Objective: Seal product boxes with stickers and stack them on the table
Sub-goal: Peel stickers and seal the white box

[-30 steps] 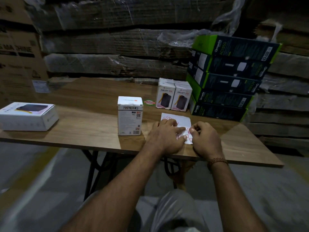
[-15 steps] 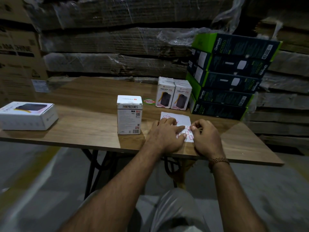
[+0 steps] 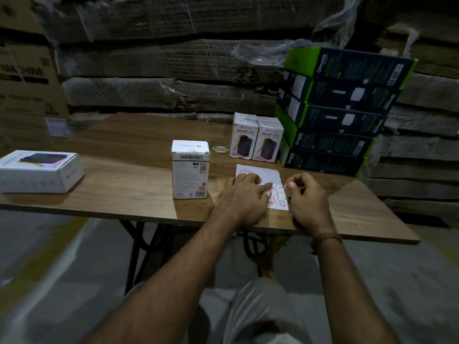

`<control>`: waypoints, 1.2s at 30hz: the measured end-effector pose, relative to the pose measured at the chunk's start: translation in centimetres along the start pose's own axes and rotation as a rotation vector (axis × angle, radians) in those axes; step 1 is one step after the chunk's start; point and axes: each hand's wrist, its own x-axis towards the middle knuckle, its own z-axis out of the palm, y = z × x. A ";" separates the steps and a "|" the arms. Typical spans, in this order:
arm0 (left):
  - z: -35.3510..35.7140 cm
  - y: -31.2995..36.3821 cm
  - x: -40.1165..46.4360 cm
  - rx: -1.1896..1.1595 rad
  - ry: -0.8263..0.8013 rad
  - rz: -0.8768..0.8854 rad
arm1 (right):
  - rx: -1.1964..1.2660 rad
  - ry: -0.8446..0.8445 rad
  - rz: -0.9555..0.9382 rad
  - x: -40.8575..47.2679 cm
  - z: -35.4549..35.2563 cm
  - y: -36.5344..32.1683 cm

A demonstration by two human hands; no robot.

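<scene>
Since a second ago the right hand (image 3: pixel 306 199) has lifted a little off the sticker sheet (image 3: pixel 258 173), its thumb and forefinger now raised and pinched together over the sheet's right side; whether a sticker sits between them is too small to tell. Flat on the sheet as before, the left hand (image 3: pixel 244 198) presses it down with fingers spread and nearly straight.

That sheet lies near the front edge of a wooden table (image 3: pixel 119 170) with a dark metal frame beneath. Just left of the hands a white box (image 3: pixel 190 169) stands upright. Behind the sheet two more small white boxes (image 3: pixel 257 142) stand side by side, touching, with a red and green oval label (image 3: pixel 219 149) stuck on the tabletop just to their left. At the right rear, a stack of green and black boxes (image 3: pixel 332 112) rises five high. Well apart, at the table's left end, a flat white box (image 3: pixel 41 170) lies on its back.

Behind the table, plastic-wrapped cardboard bundles (image 3: pixel 169 70) fill the dim wall, with a brown carton (image 3: pixel 24 80) at left. The floor is grey.
</scene>
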 end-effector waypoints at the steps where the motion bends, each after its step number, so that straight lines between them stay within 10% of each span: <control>1: 0.0 -0.1 0.0 -0.030 0.026 -0.005 | 0.010 -0.006 0.002 0.0 0.0 -0.1; 13: -0.1 -0.8 -1.3 -0.473 0.465 0.121 | -0.018 -0.095 0.012 0.0 -0.2 -0.1; 24: -5.1 -2.8 -7.9 -0.208 1.208 0.151 | 0.007 -0.114 -0.027 -0.5 0.0 -1.7; 36: -6.3 -10.2 -8.7 -0.330 0.969 0.007 | 0.146 -0.219 -0.370 -2.1 3.9 -13.6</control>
